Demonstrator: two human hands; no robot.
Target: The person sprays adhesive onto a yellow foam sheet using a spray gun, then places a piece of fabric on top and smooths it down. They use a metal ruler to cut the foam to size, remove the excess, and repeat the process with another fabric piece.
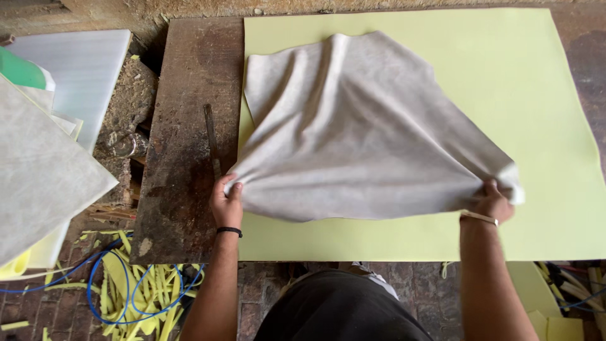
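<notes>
The grey suede-like cloth (pixel 366 132) lies over a pale yellow foam sheet (pixel 555 126), which covers most of the dark wooden bench (pixel 183 126). The far part of the cloth rests on the sheet with deep folds, and the near edge is lifted a little. The left hand (pixel 225 202) is closed on the near left corner, thumb on top. The right hand (pixel 492 201) pinches the near right corner, where the cloth turns over and shows a lighter side.

As I judge it, the step in hand is spreading the cloth flat on the foam sheet. The next move asks for an even pull from both corners, so the folds go out and the cloth edge comes parallel to the sheet edge.

A thin metal tool (pixel 211 139) lies on the bench just left of the sheet. On the floor to the left are yellow foam strips (pixel 136 290) and a blue cable (pixel 104 278). More sheets (pixel 44 170) are stacked at far left.
</notes>
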